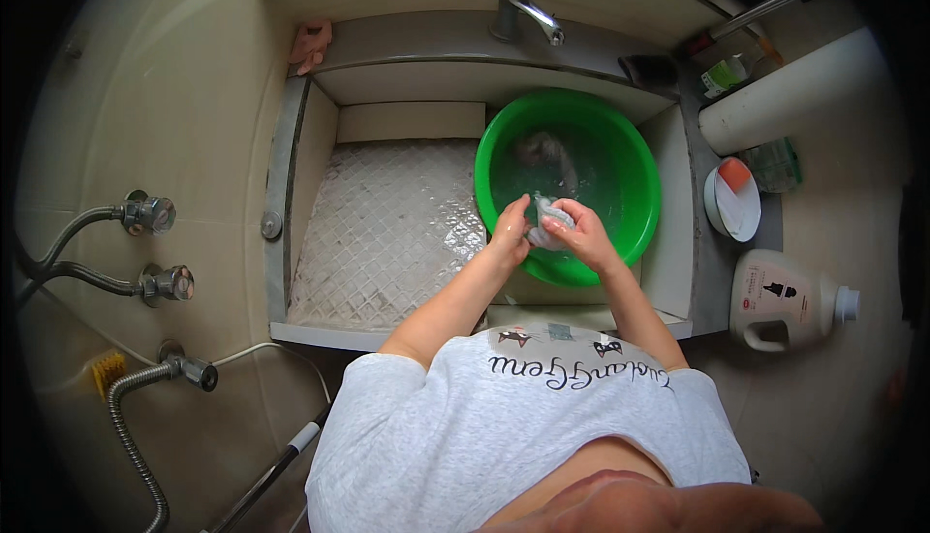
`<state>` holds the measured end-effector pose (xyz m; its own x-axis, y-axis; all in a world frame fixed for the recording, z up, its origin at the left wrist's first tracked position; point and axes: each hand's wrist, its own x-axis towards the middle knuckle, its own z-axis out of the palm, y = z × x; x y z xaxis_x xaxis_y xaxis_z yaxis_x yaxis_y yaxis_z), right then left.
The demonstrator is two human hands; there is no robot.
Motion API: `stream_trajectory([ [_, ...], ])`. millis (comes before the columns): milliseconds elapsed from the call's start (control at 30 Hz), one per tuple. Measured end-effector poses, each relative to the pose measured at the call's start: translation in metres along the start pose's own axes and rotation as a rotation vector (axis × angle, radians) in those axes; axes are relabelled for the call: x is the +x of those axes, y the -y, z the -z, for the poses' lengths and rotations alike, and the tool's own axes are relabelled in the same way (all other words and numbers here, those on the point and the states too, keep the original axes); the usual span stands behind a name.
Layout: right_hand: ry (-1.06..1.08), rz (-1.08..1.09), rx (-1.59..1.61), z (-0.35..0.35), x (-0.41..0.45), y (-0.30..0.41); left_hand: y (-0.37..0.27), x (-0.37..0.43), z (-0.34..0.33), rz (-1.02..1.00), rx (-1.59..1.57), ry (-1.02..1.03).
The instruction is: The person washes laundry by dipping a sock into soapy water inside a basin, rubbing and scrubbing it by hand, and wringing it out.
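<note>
A round green plastic basin (641, 169) holding cloudy water stands in the right part of a tiled sink. Over its near side, my right hand (579, 233) grips a wet light grey cloth (550, 222). My left hand (513, 231) is at the cloth's left side, thumb and fingers raised; whether it grips the cloth cannot be told. Another pale, wet piece of fabric (545, 155) lies in the water towards the far side of the basin.
A chrome faucet (527, 2) rises behind the basin. Along the right ledge are a white bowl (732, 202) and a large detergent jug (781, 300). Pink rubber gloves (312, 46) lie at the back left corner. Metal valves (150, 215) project from the left wall.
</note>
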<state>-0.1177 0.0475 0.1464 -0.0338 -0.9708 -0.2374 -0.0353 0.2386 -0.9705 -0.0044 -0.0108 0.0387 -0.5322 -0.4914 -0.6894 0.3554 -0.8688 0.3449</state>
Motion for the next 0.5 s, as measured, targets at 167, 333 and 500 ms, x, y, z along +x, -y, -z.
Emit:
stream_trajectory([
  [167,0.024,0.190,-0.269,-0.033,-0.008,0.015,-0.002,-0.026,-0.022,0.127,-0.129,0.078],
  [333,-0.410,0.155,-0.749,-0.027,0.012,-0.028,0.005,-0.027,-0.027,0.019,-0.035,0.128],
  [500,-0.443,-0.158,-1.012,0.031,0.029,-0.070,0.002,-0.028,-0.033,-0.146,0.158,0.200],
])
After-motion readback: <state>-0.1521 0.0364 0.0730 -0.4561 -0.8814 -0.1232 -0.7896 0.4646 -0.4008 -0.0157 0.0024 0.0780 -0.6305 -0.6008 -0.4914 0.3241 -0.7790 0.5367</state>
